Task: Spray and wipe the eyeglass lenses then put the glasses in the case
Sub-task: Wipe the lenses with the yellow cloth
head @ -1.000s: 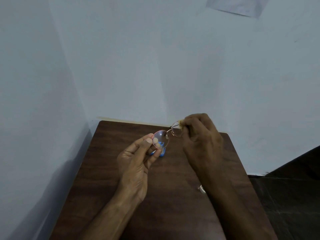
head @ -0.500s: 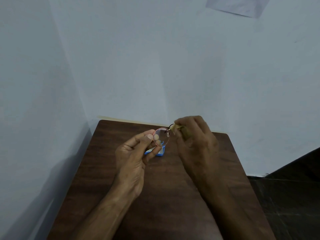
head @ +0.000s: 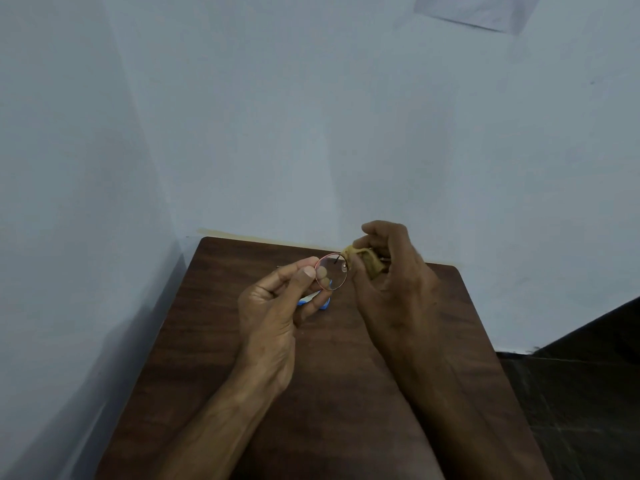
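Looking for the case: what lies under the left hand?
A blue-and-white object shows on the table beneath the left hand; the hand covers most of it, so what it is stays unclear.

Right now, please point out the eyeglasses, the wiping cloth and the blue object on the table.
eyeglasses [head: 334,277]: head view, on the visible round lens.
wiping cloth [head: 369,263]: head view, on its bunched middle.
blue object [head: 325,304]: head view, on its visible blue end.

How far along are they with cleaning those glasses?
Midway, it seems. Whether spraying is done I cannot tell. In hand: the left hand pinches the glasses by one lens rim while the right hand holds a tan cloth at the other lens. Left: casing them; the blue and white item on the table is half hidden.
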The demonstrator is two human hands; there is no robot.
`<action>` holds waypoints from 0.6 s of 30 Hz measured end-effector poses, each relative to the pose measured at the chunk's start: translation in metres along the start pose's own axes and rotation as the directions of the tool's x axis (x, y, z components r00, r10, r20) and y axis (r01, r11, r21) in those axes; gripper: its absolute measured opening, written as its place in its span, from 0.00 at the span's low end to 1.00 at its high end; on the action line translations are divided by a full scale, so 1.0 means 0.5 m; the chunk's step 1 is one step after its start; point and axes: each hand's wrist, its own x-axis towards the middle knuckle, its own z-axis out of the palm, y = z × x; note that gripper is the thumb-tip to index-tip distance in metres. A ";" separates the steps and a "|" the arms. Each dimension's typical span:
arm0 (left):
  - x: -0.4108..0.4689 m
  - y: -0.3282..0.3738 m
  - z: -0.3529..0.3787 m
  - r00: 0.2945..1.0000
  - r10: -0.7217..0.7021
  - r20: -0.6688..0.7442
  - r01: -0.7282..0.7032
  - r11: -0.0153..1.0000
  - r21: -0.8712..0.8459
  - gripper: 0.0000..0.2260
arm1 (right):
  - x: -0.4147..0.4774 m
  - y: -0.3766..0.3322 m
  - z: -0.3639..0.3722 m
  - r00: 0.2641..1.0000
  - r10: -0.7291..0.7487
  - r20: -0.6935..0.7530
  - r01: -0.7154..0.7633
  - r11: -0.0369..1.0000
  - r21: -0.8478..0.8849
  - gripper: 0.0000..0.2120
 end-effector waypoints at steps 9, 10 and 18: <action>-0.007 0.000 0.005 0.998 -0.042 -0.049 0.037 0.995 -0.098 0.07 | -0.026 -0.017 0.005 0.998 0.041 0.044 -0.042 0.999 0.028 0.24; -0.007 -0.001 0.003 0.997 -0.050 -0.056 0.044 0.993 -0.114 0.07 | -0.028 -0.019 0.006 0.998 0.041 0.053 -0.042 0.999 0.033 0.24; 0.002 -0.006 0.001 0.996 -0.033 -0.089 0.021 0.991 -0.133 0.07 | -0.038 -0.032 0.016 0.993 0.030 0.113 -0.029 1.000 -0.011 0.28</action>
